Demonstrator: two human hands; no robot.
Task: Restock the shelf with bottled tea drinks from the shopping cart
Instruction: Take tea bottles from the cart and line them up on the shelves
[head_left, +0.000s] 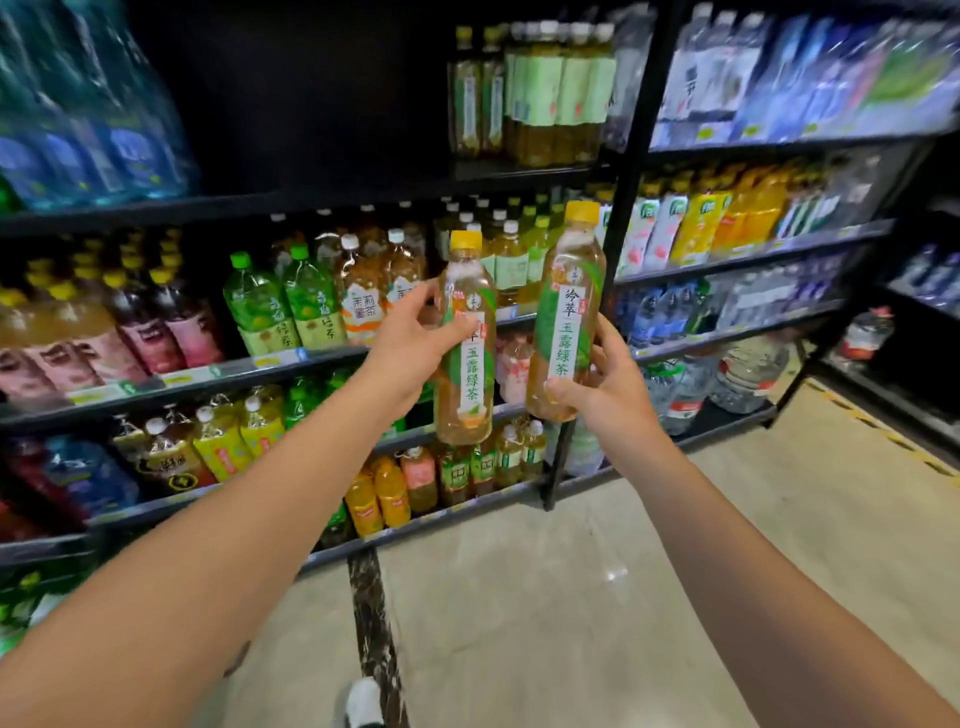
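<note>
The left hand (415, 332) is gripping a yellow-capped green tea bottle (466, 343) around its middle, thumb across the label and fingers curled behind. The right hand (605, 384) is cupping a second, matching green tea bottle (566, 317) from low on its body, fingers wrapped round the base of the label. Both bottles are being held upright, close beside each other but apart, in front of the black drinks shelving (621, 249) and well short of any row. The shopping cart is not in view.

This looks like the carrying step, with placement not yet begun. Behind the bottles, the white-capped tea bottles (506, 254) are filling that shelf level, while the top shelf (322, 200) is showing a wide dark gap beside the pale-labelled tea bottles (550, 93). The next move probably calls for choosing a free slot, likely that gap, and setting each bottle down upright, label outward.
</note>
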